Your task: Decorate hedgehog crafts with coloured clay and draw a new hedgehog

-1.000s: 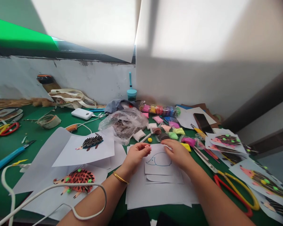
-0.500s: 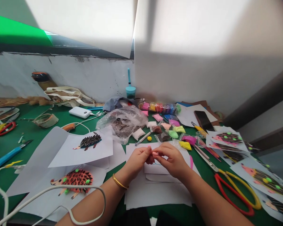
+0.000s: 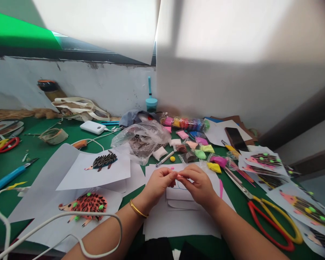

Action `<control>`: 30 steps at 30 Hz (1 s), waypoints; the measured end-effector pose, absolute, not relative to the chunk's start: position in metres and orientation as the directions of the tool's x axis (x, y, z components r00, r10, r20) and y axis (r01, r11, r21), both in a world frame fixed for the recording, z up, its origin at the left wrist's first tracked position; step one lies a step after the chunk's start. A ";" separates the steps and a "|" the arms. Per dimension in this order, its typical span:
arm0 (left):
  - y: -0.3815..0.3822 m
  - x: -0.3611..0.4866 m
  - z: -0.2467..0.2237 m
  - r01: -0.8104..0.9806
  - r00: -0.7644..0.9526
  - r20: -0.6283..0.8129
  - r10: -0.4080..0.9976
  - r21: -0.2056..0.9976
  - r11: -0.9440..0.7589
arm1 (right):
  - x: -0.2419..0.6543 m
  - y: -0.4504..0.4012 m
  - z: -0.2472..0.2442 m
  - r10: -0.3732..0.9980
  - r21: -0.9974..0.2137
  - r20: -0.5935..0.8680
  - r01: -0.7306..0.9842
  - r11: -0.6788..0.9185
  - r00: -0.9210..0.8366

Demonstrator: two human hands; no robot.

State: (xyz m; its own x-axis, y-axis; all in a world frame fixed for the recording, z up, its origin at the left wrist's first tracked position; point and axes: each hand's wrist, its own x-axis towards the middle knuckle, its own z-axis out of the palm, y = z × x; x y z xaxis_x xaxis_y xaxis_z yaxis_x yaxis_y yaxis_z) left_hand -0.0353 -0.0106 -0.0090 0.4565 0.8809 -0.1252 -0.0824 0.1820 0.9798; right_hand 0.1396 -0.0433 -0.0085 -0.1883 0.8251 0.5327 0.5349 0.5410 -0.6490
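Observation:
Over a stack of white paper (image 3: pixel 178 225), my left hand (image 3: pixel 161 182) and my right hand (image 3: pixel 200 184) meet fingertip to fingertip. Between them they pinch a small piece of pink modelling clay (image 3: pixel 179 176), mostly covered by the fingers. Both hands are closed. Under the fingers, part of a blue drawn line shows on the paper. A bright pink bit (image 3: pixel 172 168) lies just beyond my left hand, and a pink strip (image 3: pixel 221 188) is at the right of the paper. A yellow clay ball (image 3: pixel 172 159) and a white pen (image 3: pixel 165 159) lie behind the stack.
Several clay packets (image 3: pixel 200 154) and a plastic bag of seeds (image 3: pixel 141 141) lie behind the hands. Large scissors (image 3: pixel 249 195) rest at right beside hedgehog pictures (image 3: pixel 264 159). More hedgehog pictures (image 3: pixel 97 184) lie left. A white cable (image 3: pixel 70 214) loops over my left forearm. A blue knife (image 3: pixel 9 180) lies far left.
The fingertips have shifted slightly around the pink clay, and less of it shows. The bright pink bit beyond my left hand is more visible. The whole view has shifted a little.

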 end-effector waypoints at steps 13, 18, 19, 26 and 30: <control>-0.020 -0.037 -0.011 0.459 0.425 0.340 0.839 0.718 -0.523 | 0.139 -0.040 -0.010 0.830 -0.507 0.492 0.689 0.518 -0.263; -0.014 -0.037 -0.015 0.428 0.392 0.313 0.865 0.770 -0.473 | 0.142 -0.037 -0.013 0.837 -0.574 0.481 0.628 0.526 -0.262; -0.013 -0.037 -0.017 0.407 0.377 0.295 0.878 0.799 -0.443 | 0.143 -0.036 -0.015 0.840 -0.596 0.481 0.609 0.523 -0.250; -0.009 -0.032 -0.025 0.258 0.291 0.248 0.924 0.910 -0.326 | 0.147 -0.032 -0.019 0.847 -0.682 0.489 0.513 0.521 -0.211; -0.009 -0.030 -0.026 0.201 0.254 0.267 0.930 0.926 -0.321 | 0.146 -0.045 -0.004 0.890 -0.778 0.418 0.434 0.454 -0.181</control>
